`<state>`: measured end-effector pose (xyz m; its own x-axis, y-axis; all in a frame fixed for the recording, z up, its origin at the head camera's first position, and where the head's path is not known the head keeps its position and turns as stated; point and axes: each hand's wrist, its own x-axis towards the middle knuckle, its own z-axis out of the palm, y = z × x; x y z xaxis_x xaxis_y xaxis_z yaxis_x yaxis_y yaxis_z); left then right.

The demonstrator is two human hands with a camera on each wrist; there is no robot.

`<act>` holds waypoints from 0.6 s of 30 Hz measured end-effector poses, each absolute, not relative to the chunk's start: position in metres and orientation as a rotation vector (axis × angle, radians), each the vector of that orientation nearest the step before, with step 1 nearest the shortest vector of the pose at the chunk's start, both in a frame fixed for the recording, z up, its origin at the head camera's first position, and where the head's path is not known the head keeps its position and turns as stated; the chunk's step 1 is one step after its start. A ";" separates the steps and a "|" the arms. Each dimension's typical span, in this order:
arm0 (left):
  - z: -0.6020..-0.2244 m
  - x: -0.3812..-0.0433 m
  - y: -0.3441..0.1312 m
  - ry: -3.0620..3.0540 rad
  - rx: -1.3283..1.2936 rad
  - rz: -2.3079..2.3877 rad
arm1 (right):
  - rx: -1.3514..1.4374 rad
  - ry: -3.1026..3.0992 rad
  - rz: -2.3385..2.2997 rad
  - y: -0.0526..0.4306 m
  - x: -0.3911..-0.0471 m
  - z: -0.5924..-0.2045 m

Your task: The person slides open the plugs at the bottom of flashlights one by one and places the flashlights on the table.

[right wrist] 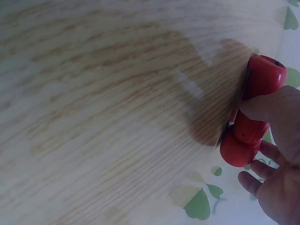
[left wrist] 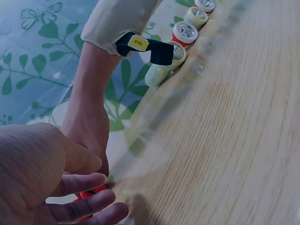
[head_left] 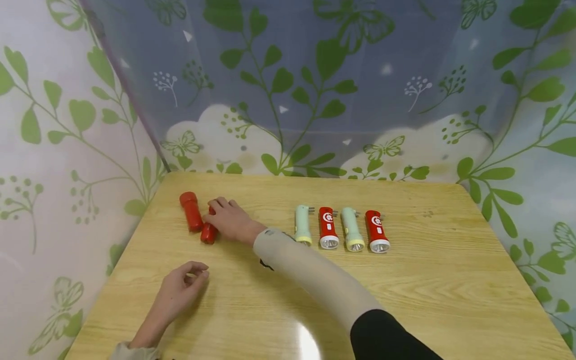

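My right hand grips a red flashlight lying on the table at the left, its thumb along one side and the fingers over the other. The right wrist view shows the thumb pressed to the red body, which the hand partly covers. Just left of it lies a second red flashlight, untouched. Nearer the front, my left hand hovers with loosely curled fingers and nothing in them. In the left wrist view, the right forearm passes beyond the left hand.
A row of flashlights lies right of the right forearm: a pale green one, a red and white one, another pale green one and another red and white one. Patterned curtains enclose the wooden table at back and sides.
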<state>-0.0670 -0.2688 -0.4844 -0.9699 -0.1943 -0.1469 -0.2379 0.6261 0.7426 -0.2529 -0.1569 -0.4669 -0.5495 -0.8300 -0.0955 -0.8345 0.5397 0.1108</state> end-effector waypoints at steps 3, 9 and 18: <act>-0.485 -0.068 -0.269 2.783 -0.369 1.287 | -1.486 2.727 0.264 -0.159 -0.252 -0.470; -0.485 -0.070 -0.267 2.784 -0.377 1.279 | -1.538 2.765 0.380 -0.156 -0.252 -0.478; -0.480 -0.072 -0.264 2.764 -0.395 1.282 | -1.545 2.773 0.560 -0.148 -0.252 -0.479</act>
<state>-0.0717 -0.2637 -0.4801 -0.9646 -0.2022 -0.1696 -0.2600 0.6191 0.7410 -0.2519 -0.1475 -0.4794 -0.5380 -0.8374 -0.0965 -0.8092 0.4810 0.3373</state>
